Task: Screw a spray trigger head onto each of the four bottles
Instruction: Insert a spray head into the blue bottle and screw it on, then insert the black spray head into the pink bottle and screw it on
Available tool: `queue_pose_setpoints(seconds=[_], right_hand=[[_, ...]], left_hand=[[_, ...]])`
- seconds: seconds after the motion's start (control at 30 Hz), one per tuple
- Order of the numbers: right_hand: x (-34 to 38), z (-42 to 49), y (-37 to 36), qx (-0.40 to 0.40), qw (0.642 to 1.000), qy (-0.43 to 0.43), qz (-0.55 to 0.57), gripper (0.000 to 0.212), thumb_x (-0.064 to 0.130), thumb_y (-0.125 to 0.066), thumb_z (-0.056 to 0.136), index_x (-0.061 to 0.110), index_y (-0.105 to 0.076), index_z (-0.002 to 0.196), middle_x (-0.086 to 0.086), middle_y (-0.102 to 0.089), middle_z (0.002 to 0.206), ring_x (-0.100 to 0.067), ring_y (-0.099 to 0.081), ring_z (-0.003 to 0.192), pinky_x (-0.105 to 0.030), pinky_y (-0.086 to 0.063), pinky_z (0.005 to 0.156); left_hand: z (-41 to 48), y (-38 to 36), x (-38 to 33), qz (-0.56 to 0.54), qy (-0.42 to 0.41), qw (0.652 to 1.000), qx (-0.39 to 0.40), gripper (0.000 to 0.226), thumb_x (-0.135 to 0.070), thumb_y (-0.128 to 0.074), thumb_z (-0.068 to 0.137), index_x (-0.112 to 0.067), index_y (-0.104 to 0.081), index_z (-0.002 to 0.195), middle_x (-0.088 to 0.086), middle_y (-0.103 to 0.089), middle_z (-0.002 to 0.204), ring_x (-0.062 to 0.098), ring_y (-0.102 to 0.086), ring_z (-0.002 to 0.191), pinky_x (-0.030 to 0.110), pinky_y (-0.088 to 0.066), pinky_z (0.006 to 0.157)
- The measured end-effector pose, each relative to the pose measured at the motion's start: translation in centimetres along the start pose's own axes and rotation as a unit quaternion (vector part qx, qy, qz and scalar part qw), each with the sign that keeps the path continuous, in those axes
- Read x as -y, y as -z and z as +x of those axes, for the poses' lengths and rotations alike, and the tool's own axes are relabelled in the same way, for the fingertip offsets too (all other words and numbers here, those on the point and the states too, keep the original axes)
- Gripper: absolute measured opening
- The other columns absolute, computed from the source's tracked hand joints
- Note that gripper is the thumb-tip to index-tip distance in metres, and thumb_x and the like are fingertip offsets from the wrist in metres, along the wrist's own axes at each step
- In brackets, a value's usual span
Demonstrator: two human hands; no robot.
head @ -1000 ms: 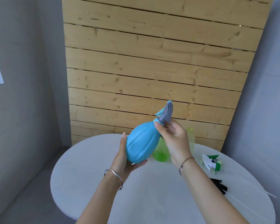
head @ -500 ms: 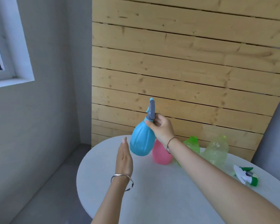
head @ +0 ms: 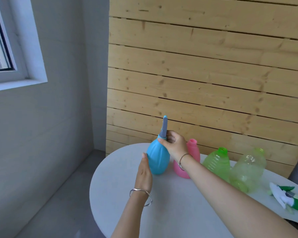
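A second ago the blue bottle [head: 157, 159] was held up and tilted between both hands; now it stands upright at the back left of the round white surface [head: 170, 203], just beside the pink bottle [head: 193, 152]. The right hand [head: 175, 146] grips it at the neck, below the grey-and-blue trigger head [head: 164, 127], while the left hand [head: 144, 170] has let go of the belly and rests open and flat against its side. That reads as the first bottle finished and being parked — one of four. The pink bottle, the green bottle [head: 217, 163] and the clear bottle [head: 248, 170] all show bare necks, and a white-and-green trigger head [head: 285, 197] lies loose on the right — probably the next to fit.
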State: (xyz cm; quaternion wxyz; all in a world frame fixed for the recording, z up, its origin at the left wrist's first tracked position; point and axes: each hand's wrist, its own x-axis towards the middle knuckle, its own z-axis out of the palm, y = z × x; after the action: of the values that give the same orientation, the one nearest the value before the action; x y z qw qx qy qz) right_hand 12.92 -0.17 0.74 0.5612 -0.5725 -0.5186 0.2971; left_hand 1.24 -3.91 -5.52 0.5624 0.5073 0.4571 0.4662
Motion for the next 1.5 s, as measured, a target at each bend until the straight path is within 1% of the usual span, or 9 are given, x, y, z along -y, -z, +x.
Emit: queue_pose_setpoints(seconds=[0.13,0.27,0.47,0.6,0.73,0.87,1.0,1.33,1.5], right_hand=[[-0.1,0.0,-0.2,0.006,1.0,0.005,-0.006,0.02,0.004,-0.069,0.08,0.014,-0.064,0.097,-0.004,-0.068,0.098,-0.017,-0.064,0.095,-0.027,-0.049,0.09],[0.0,-0.1,-0.2,0.009,1.0,0.005,-0.015,0.021,0.004,-0.069,0.08,0.013,-0.064,0.098,-0.005,-0.069,0.1,-0.022,-0.065,0.101,-0.028,-0.049,0.092],[0.5,-0.6,0.8,0.015,0.998,0.015,-0.059,0.039,0.0,-0.07,0.079,0.007,-0.059,0.116,-0.008,-0.064,0.122,-0.019,-0.057,0.117,-0.033,-0.042,0.106],[1.3,-1.1,3.4,-0.018,0.985,0.081,-0.154,0.033,0.007,-0.067,0.082,0.015,-0.062,0.114,0.005,-0.062,0.116,-0.014,-0.055,0.116,-0.024,-0.04,0.101],[2.1,-0.8,6.9,-0.08,0.938,0.142,-0.305,0.033,0.016,-0.066,0.083,0.017,-0.064,0.115,-0.003,-0.065,0.122,-0.022,-0.059,0.113,-0.025,-0.04,0.092],[1.6,-0.4,9.2,-0.047,0.927,0.051,-0.369,0.045,0.026,-0.067,0.084,0.017,-0.058,0.127,-0.008,-0.06,0.131,-0.026,-0.054,0.121,-0.03,-0.04,0.097],[1.0,-0.6,9.8,-0.025,0.949,0.026,-0.315,0.041,0.018,-0.068,0.083,0.01,-0.061,0.122,-0.01,-0.066,0.122,-0.024,-0.062,0.112,-0.038,-0.046,0.101],[1.4,-3.0,10.2,-0.047,0.963,0.059,-0.26,0.021,0.007,-0.073,0.075,0.015,-0.07,0.094,-0.003,-0.072,0.093,-0.017,-0.067,0.09,-0.031,-0.053,0.086],[2.6,-5.7,12.0,-0.067,0.976,0.067,-0.197,0.02,0.013,-0.078,0.071,0.021,-0.068,0.086,0.001,-0.07,0.087,-0.013,-0.066,0.084,-0.02,-0.051,0.077]], left_hand=[[-0.1,-0.3,0.3,0.021,-0.025,0.999,0.001,0.054,-0.04,-0.013,0.1,-0.017,-0.02,0.148,-0.003,-0.023,0.156,0.009,-0.018,0.144,0.014,-0.01,0.104],[0.0,-0.2,0.5,0.019,-0.032,0.999,0.005,0.053,-0.041,-0.016,0.1,-0.019,-0.019,0.149,-0.006,-0.022,0.156,0.008,-0.017,0.144,0.013,-0.01,0.103],[0.1,0.0,0.5,0.02,-0.033,0.999,0.002,0.055,-0.042,-0.016,0.1,-0.018,-0.018,0.149,-0.006,-0.019,0.157,0.008,-0.015,0.145,0.014,-0.009,0.104],[0.1,-0.2,0.4,0.034,-0.049,0.998,-0.002,0.055,-0.043,-0.021,0.099,-0.022,-0.017,0.149,-0.009,-0.019,0.157,0.005,-0.016,0.144,0.013,-0.01,0.105],[0.0,-0.8,0.6,0.061,-0.081,0.995,0.006,0.052,-0.039,-0.024,0.099,-0.024,-0.017,0.149,-0.008,-0.02,0.157,0.008,-0.013,0.145,0.027,-0.01,0.119],[0.1,-0.9,0.5,0.068,-0.076,0.995,0.006,0.054,-0.041,-0.022,0.099,-0.024,-0.016,0.149,-0.008,-0.018,0.158,0.009,-0.01,0.146,0.036,-0.009,0.121],[0.2,-0.9,0.5,0.068,-0.07,0.995,0.005,0.054,-0.04,-0.022,0.099,-0.023,-0.015,0.15,-0.008,-0.016,0.158,0.01,-0.009,0.147,0.035,-0.008,0.121],[-0.8,-1.1,-1.0,0.111,-0.09,0.989,-0.034,0.062,-0.048,-0.029,0.095,-0.021,-0.015,0.15,-0.001,-0.017,0.159,0.015,-0.012,0.147,0.038,-0.013,0.12],[-2.9,-2.6,-2.8,0.134,-0.169,0.974,-0.068,0.059,-0.046,-0.044,0.093,-0.025,-0.028,0.146,-0.005,-0.024,0.155,0.009,-0.014,0.144,0.023,-0.015,0.112]])
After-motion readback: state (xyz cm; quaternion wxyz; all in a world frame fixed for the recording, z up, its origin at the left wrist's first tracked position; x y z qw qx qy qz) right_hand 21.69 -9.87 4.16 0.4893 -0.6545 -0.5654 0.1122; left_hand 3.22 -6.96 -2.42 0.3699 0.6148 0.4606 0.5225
